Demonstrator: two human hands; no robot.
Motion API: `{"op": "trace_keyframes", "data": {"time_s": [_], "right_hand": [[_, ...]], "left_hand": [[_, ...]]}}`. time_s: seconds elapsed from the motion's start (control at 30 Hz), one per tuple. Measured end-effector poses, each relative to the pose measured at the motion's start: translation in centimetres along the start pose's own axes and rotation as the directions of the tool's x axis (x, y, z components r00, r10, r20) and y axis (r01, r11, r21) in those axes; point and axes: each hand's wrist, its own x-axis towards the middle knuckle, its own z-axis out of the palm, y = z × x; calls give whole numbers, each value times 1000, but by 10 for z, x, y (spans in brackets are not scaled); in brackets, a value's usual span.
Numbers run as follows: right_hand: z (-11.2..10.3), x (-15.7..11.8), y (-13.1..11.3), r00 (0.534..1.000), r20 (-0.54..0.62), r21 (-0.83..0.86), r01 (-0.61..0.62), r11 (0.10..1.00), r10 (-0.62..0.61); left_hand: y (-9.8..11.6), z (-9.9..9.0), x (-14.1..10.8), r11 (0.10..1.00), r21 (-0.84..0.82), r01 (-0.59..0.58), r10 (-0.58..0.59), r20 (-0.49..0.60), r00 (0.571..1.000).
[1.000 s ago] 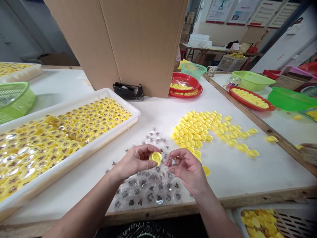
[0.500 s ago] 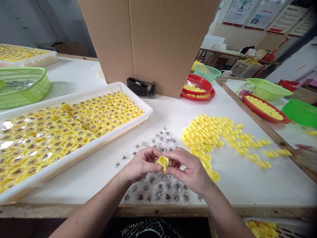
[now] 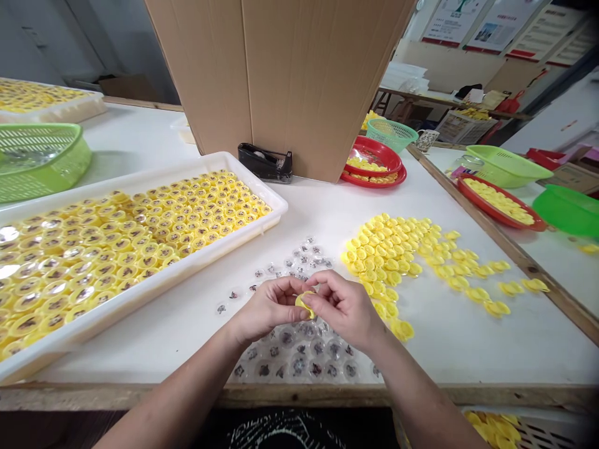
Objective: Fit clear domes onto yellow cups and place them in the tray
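Observation:
A small round yellow plastic piece (image 3: 305, 302) is pinched between both hands above the table. My left hand (image 3: 275, 304) is closed on its left side, thumb in front. My right hand (image 3: 340, 305) grips it from the right, the thumb pressed over its face, so part of the piece is hidden. Beneath and around the hands lie clear domed discs with small dark printed pictures (image 3: 299, 365). Right of my right hand spreads a cluster of loose yellow pieces (image 3: 381, 249), trailing toward the wooden strip.
On the left stands a white tray (image 3: 276, 212) full of yellow pieces with pictures, and a green basket (image 3: 70, 159). A black tape dispenser (image 3: 265, 163) sits before a tall cardboard box (image 3: 290, 81). Red plates (image 3: 397, 181) stand behind; a wooden strip (image 3: 510, 249) edges the right.
My right thumb and fingers have closed over the yellow piece, which has turned and now shows less of its cup. A hand at the far right edge has left view.

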Motion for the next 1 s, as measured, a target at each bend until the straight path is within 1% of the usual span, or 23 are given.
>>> {"op": "trace_keyframes", "data": {"time_s": [0.07, 0.13, 0.23, 0.33, 0.4, 0.5, 0.6, 0.7, 0.8, 0.87, 0.93, 1.0], "right_hand": [[5, 3, -1, 1000, 4, -44, 3, 999, -3], [8, 5, 1, 1000, 8, -49, -12, 999, 13], [8, 7, 5, 1000, 3, -56, -19, 998, 19], [4, 8, 8, 999, -35, -80, -17, 997, 14], [3, 8, 8, 998, -63, -92, -22, 995, 17], [2, 8, 6, 992, -122, -114, -7, 993, -7], [4, 9, 3, 984, -174, -98, 16, 995, -33], [8, 10, 1, 982, -183, -73, 41, 997, -54], [9, 11, -1, 986, -148, -83, 66, 994, -78], [7, 12, -1, 993, -108, -60, 37, 998, -44], [2, 11, -2, 1000, -8, 11, -19, 1000, 19], [-3, 10, -2, 994, 102, 47, -50, 998, 45]], "left_hand": [[-2, 1, 0, 1000, 1, -4, 4, -38, 999], [-3, 1, 0, 1000, 9, -14, 15, -71, 997], [-6, 2, 0, 999, 22, -38, 41, -131, 990], [-7, 6, 0, 999, -33, -35, 29, -174, 984], [-8, 10, 0, 994, -104, -15, -3, -169, 986], [-8, 13, 0, 982, -191, 8, -33, -129, 991], [-9, 13, 1, 973, -233, 7, -29, -90, 995], [-9, 11, 2, 968, -252, -11, -8, -75, 997], [-10, 9, 3, 964, -264, -28, 7, -83, 997], [-11, 8, 3, 963, -267, -34, 10, -92, 996], [-12, 7, 2, 963, -265, -42, 14, -105, 994], [-12, 6, 2, 963, -267, -47, 13, -127, 992]]}}
